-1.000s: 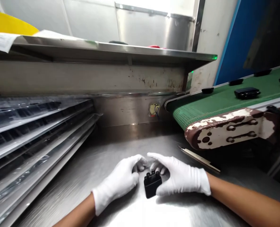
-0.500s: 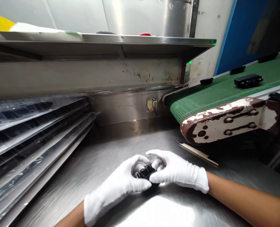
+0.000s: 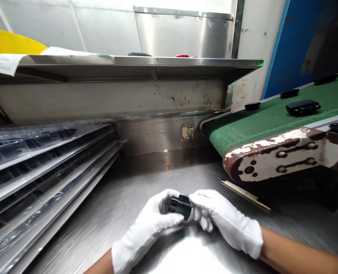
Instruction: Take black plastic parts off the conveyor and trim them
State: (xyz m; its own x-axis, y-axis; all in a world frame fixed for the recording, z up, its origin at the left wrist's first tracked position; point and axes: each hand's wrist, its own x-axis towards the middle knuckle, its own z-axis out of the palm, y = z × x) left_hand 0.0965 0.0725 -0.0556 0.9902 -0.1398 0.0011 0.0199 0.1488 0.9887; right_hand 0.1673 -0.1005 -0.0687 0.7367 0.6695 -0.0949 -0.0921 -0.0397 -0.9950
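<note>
the black part (image 3: 183,206) is held over the worktop (image 3: 146,173), well apart from its back edge and toward the near side, tilted with its ribbed end to the left. the left hand (image 3: 154,215) grips it between thumb and fingers; the right hand (image 3: 221,215) has its fingers curled at the part's right end, but whether they pinch it or merely touch it i cannot tell. the part looks like moulded plastic, so probably light and stiff, and its smooth faces may slide a little under cloth gloves. its broad flat sides seem the best hold; the narrow ribs look like the more delicate spot. the left fingertips are hidden behind the part, and its underside does not show. the worktop's near edge is out of frame, the stacked trays (image 3: 57,179) are cut off at the left, their contents too blurred to make out, and the farthest pieces on the green belt (image 3: 243,127) are dim.
</note>
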